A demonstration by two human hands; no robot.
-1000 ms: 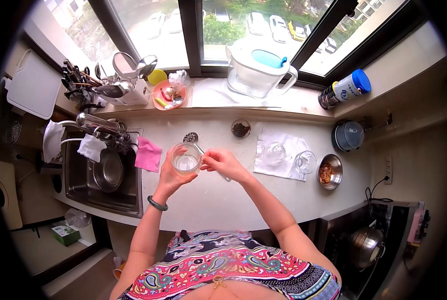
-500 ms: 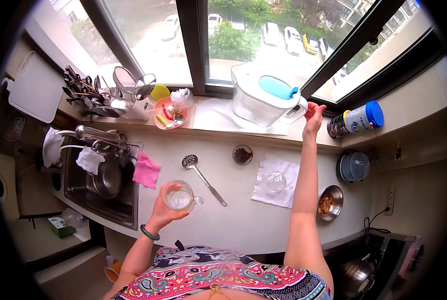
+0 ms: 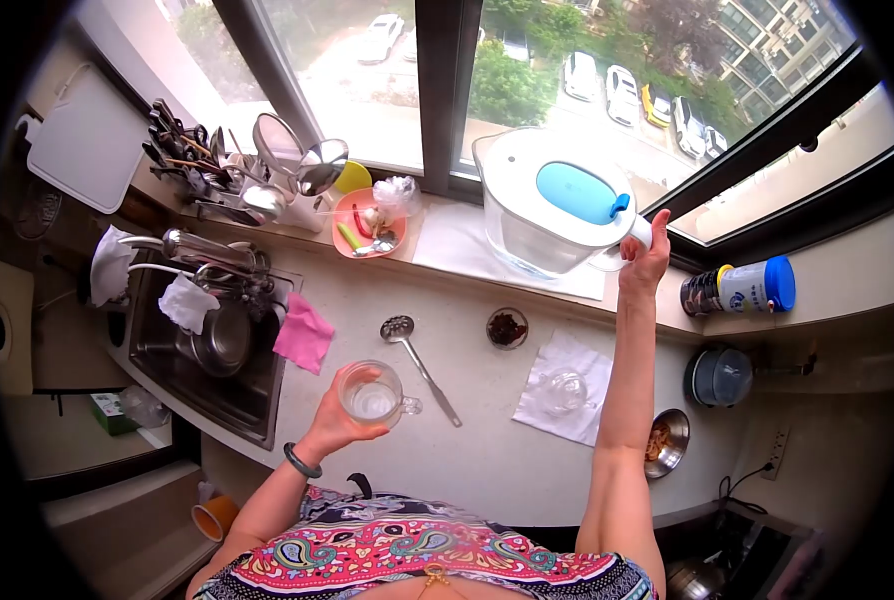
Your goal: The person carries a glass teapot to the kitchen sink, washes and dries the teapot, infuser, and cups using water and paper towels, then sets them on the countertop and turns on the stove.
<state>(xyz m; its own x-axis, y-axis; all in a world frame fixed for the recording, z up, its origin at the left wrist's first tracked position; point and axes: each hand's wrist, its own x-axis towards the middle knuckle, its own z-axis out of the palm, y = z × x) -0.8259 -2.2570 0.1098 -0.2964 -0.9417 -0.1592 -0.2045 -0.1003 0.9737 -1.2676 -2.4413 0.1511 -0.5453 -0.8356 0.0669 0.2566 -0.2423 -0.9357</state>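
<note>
My left hand [image 3: 335, 418] is wrapped round a clear glass mug [image 3: 371, 396], held above the counter with its handle pointing right. My right hand [image 3: 647, 258] reaches to the windowsill, its fingers closed round the handle of a clear water pitcher [image 3: 542, 240] with a white top and a blue lid. The pitcher stands on a white cloth [image 3: 454, 240]. Between my arms a slotted spoon [image 3: 422, 366] lies on the counter. Behind it is a small glass bowl of dark pieces [image 3: 507, 328]. A clear glass lid [image 3: 564, 391] rests on a white cloth near my right forearm.
At the left is a sink [image 3: 252, 400] with a metal pot and a pink cloth [image 3: 304, 333] beside it. A pink plate [image 3: 369, 226] and utensils stand on the sill. Beyond my right arm are a metal bowl [image 3: 672, 443], a grey pot [image 3: 719, 377] and a blue-lidded can [image 3: 757, 286].
My right hand has left the mug, moved up and right, and closed on the pitcher's handle. The spoon now lies fully visible. The camera view has shifted.
</note>
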